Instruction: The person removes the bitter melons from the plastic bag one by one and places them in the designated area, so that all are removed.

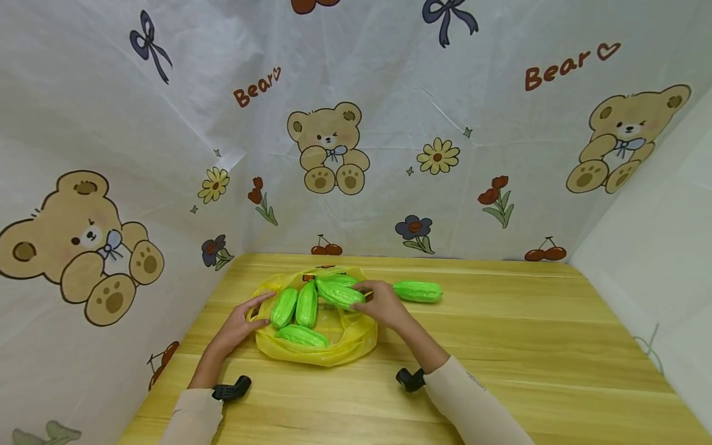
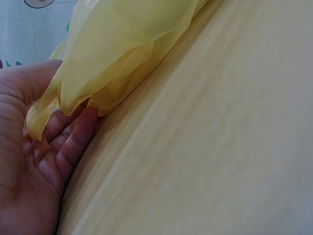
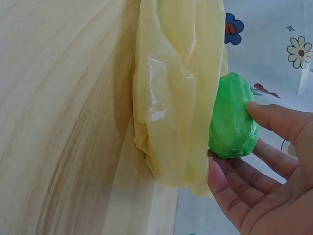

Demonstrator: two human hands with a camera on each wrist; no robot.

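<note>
Held gourd (image 1: 339, 295), one: bright green, ridged, glossy; it lay slantwise at the mouth of the yellow bag (image 1: 356, 347), toward the right rim. Right hand (image 1: 387, 304): clamped on the gourd's right end, thumb against one side, fingers on the other. From the sheen I judged it smooth and a little slippery, probably light, fairly firm and not fragile; the middle, with fingertips set into the grooves, looked the surest hold.

Yellow bag, one: thin, crinkled film, slumped on the wooden table (image 1: 528, 352). It seemed nearly weightless, limp and easily torn; its rim offered the likeliest grip. Left hand (image 1: 238, 327): at the bag's left edge, thumb and forefinger apart, a flap of film across the palm; whether any fingers pinched it I could not tell.

Further contents of the bag: left gourd (image 1: 283, 307), middle gourd (image 1: 307, 304), front gourd (image 1: 302, 335), rear gourd (image 1: 342, 279). Loose gourd (image 1: 419, 291), one: on the table, right of the bag.

Obscured: most of the rear gourd, behind the held one, and whether the two touched; the loose gourd's left end, behind the right hand; some left fingers, behind film.
</note>
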